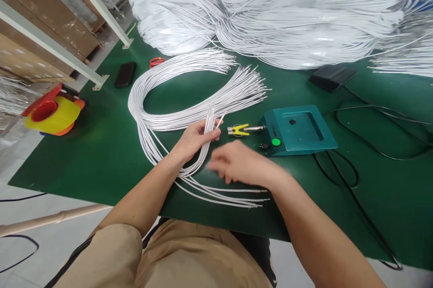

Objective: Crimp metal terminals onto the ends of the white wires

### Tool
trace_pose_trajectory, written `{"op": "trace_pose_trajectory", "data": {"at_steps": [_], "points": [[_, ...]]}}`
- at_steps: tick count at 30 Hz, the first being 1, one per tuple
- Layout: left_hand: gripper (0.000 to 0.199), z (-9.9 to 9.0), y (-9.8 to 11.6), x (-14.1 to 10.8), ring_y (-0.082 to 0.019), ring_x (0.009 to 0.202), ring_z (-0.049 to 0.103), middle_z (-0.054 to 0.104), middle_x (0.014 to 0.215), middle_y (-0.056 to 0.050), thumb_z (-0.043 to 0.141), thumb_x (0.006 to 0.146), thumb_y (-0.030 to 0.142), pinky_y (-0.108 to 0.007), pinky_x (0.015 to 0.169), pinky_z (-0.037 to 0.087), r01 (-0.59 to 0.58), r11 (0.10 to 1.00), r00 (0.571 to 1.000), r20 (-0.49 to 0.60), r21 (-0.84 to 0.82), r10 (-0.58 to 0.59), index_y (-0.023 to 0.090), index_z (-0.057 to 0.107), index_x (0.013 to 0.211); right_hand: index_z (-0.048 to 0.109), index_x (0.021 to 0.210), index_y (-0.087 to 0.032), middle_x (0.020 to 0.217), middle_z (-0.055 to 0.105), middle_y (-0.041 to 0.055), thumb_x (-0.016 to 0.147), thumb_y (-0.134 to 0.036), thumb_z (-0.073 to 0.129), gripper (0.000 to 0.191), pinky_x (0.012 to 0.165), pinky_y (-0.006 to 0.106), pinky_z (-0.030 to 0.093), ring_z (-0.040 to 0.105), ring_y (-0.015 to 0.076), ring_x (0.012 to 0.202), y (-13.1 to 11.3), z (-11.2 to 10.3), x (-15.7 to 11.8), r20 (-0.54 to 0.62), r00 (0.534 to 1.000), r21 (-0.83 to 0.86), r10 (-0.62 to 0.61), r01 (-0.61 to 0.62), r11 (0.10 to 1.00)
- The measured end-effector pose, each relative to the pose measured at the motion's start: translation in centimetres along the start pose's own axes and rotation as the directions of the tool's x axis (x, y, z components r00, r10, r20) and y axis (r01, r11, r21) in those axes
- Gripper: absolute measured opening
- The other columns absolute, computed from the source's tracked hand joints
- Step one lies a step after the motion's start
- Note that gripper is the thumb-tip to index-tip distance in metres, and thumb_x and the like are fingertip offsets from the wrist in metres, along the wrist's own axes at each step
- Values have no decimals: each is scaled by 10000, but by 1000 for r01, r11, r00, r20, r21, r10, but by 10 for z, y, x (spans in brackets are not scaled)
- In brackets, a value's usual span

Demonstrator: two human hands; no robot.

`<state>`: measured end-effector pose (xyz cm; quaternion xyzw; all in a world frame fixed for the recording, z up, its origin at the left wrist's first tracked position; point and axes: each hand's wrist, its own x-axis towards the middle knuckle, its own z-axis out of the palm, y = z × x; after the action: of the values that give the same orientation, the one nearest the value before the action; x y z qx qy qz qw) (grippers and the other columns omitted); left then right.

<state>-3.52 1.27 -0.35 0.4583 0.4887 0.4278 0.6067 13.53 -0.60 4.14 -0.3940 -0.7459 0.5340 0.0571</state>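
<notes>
My left hand [200, 138] is closed around a small bunch of white cables [203, 155], thumb on top, with their ends pointing up past the fingers. My right hand [237, 162] is just to the right of that bunch, its fingers partly curled and smeared by motion. Several loose cable ends [233, 191] lie on the table below it. Behind my left hand rests a larger looped bundle of white cables [162, 119], its ends fanned out to the right. A yellow clip [241, 130] sticks out from a teal box [304, 130] with a green button, beyond my right hand.
Big heaps of white cable [304, 17] fill the back of the green table [101, 162]. Red-handled scissors [156, 61], a dark phone-like object [125, 74] and a tape dispenser with yellow tape [56, 114] are at left. A black box [333, 77] and black cords lie at right.
</notes>
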Motion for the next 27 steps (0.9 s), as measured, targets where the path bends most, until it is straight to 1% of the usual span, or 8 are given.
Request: {"op": "trace_pose_trajectory", "data": {"at_steps": [1,3,4,6,14,20,23,27], "points": [[407,1,0,-1,-95,678,566,650,784,4,829,660,358,-246,704,454,-20,1000,1000,10,13,20,155,701,989,595,673,-178,567,618,-13,889,-331,542,271,457,219,420,562,100,435,2,-7,0,-161,986,87,49,-35,996],[377,4,2,-4,-97,659,583,641,749,15,841,640,340,-250,702,464,-37,999,999,27,27,36,151,660,911,594,766,-189,552,590,-36,877,-413,564,252,406,212,409,530,94,393,8,-15,3,-461,879,235,123,-13,972],[363,5,3,-5,-96,646,587,628,728,22,843,637,334,-248,692,465,-29,999,999,39,34,27,150,634,871,594,801,-194,553,581,-46,844,-444,608,254,385,211,403,520,94,389,11,-17,6,-549,824,298,142,35,954],[349,8,5,-8,-92,638,587,598,704,33,838,647,330,-240,674,459,-3,999,998,65,53,-1,152,585,807,583,799,-196,540,562,-59,774,-455,689,281,366,212,396,497,92,388,15,-18,10,-611,777,417,152,154,896],[344,12,4,-10,-81,706,550,589,766,30,802,696,331,-238,730,444,-118,993,992,-39,27,119,156,508,734,640,696,-166,534,551,-41,697,-376,780,253,454,226,390,450,78,462,16,-9,17,-565,820,611,89,343,714],[386,13,6,-10,-98,679,629,616,719,35,808,690,320,-261,736,492,-109,991,994,-9,-81,108,167,459,753,637,671,-150,577,568,-20,724,-303,753,199,482,217,368,447,70,491,17,-8,21,-366,925,847,106,283,451],[380,15,7,-12,-101,665,643,650,719,21,771,742,322,-246,684,492,-111,992,993,28,-66,113,177,420,760,632,670,-154,549,503,-41,741,-305,732,194,461,218,339,398,66,474,14,-10,19,-362,925,850,117,276,448],[356,19,7,-16,-115,658,657,683,734,-7,729,788,333,-243,635,485,-92,996,992,85,-13,92,182,407,770,687,791,-160,530,397,-72,761,-480,715,323,455,228,329,371,68,453,11,-11,17,-421,895,803,146,292,520]]}}
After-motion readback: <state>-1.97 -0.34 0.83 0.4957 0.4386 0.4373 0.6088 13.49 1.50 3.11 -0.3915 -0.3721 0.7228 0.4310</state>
